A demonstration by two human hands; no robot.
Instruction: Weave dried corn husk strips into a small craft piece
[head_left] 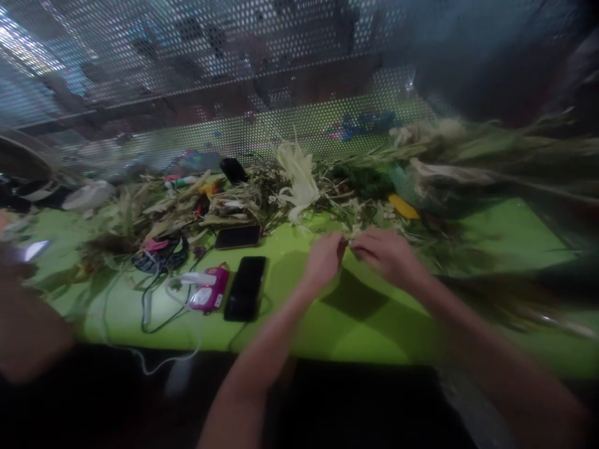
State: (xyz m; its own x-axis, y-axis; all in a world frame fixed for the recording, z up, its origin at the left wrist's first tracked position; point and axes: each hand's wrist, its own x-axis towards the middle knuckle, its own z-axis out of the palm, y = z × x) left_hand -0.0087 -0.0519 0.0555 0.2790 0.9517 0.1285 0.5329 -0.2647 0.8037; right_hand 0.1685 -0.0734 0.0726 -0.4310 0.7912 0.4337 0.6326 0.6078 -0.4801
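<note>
Above the green tabletop, my left hand and my right hand are close together with their fingertips pinched. A small pale bit shows between the fingertips, too small and blurred to name. Just beyond my left hand stands a pale, frayed bundle of what look like dried husks. Loose dried leaves and stalks lie in a heap behind and left of my hands. A yellow object rests in the plant matter past my right hand.
Left of my hands lie one black phone, another dark phone and a magenta power adapter with trailing cables. Long husks pile up at right. A perforated metal panel rises behind. Another person's arm is at far left.
</note>
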